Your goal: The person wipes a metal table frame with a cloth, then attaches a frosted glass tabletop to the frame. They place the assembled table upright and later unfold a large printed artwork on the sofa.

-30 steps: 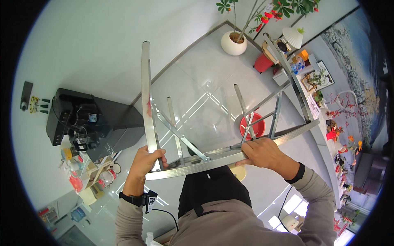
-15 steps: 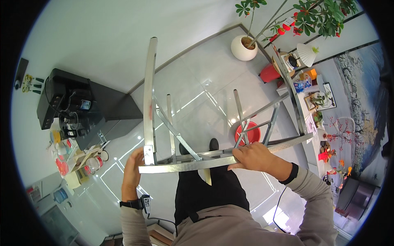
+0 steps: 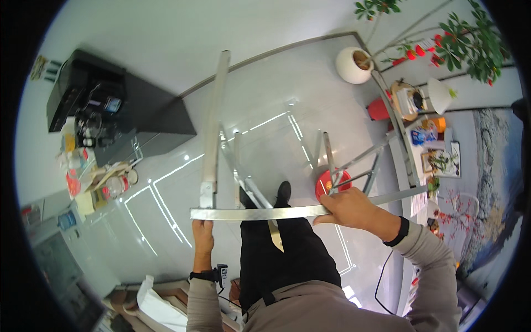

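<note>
A silver metal frame [image 3: 276, 214] of bars, uprights and diagonal braces is held up in front of my body. My right hand [image 3: 351, 209] is closed around its near bar, right of the middle, with the thumb on the near side. Under the frame's left corner, my left hand [image 3: 203, 235] is closed at the bar; its fingertips are mostly hidden behind the metal. From that corner a long bar [image 3: 217, 122] runs away from me, and another long bar [image 3: 402, 138] runs away on the right. A pale, pointed piece [image 3: 276, 237] hangs below the near bar, between my legs.
A red bucket [image 3: 326, 182] stands on the tiled floor beyond my right hand. A dark cabinet [image 3: 157, 110] stands to the left. A white round planter [image 3: 348, 66] is at the far right, near a cluttered white counter [image 3: 416, 166]. A cable [image 3: 378, 282] hangs by my right arm.
My left hand has shifted from the outer side of the left corner to beneath it. The frame's near bar has risen slightly and levelled. The whole view has swung a little.
</note>
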Motion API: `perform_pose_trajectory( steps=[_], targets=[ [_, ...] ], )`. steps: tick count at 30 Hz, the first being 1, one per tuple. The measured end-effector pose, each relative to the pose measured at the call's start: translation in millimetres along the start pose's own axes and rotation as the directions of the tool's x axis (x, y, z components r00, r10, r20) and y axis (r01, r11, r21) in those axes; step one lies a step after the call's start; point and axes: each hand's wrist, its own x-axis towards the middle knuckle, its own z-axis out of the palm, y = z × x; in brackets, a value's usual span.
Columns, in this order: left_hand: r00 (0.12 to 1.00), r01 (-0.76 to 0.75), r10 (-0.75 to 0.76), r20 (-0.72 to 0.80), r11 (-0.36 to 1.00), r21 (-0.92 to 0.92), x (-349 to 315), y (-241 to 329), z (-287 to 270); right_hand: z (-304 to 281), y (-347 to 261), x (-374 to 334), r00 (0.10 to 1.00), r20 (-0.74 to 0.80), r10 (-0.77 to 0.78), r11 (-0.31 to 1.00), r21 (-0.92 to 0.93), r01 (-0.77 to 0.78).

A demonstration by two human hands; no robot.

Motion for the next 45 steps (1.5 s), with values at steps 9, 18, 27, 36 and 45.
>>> perform_pose_trajectory(
  steps=[9, 18, 27, 36, 45],
  targets=[
    [0.998, -0.057, 0.05, -0.048, 0.989, -0.14, 24.0, 22.3, 29.5, -27.6, 27.7, 39.9, 0.995, 0.064, 0.07, 0.997, 0.012, -0.071],
    [0.989, -0.019, -0.002, -0.149, 0.99, -0.141, 58.1, 30.5, 36.2, -57.8, 46.2, 98.1, 0.995, 0.092, 0.047, 0.999, 0.001, -0.047],
    [0.964, 0.098, -0.139, -0.227, 0.979, -0.181, 89.8, 24.8, 35.8, -75.4, 56.2, 164.6, 0.99, 0.141, 0.013, 0.995, 0.1, -0.027],
    [0.953, 0.232, -0.241, -0.183, 0.97, -0.074, 128.4, 49.8, 31.8, -104.5, 63.1, 194.5, 0.993, 0.109, 0.038, 0.999, 0.027, -0.041],
    [0.993, 0.051, -0.078, -0.088, 0.96, -0.276, 101.8, -51.7, 54.1, -87.9, 79.0, 203.0, 0.95, -0.278, 0.14, 0.969, -0.158, -0.189]
  ],
)
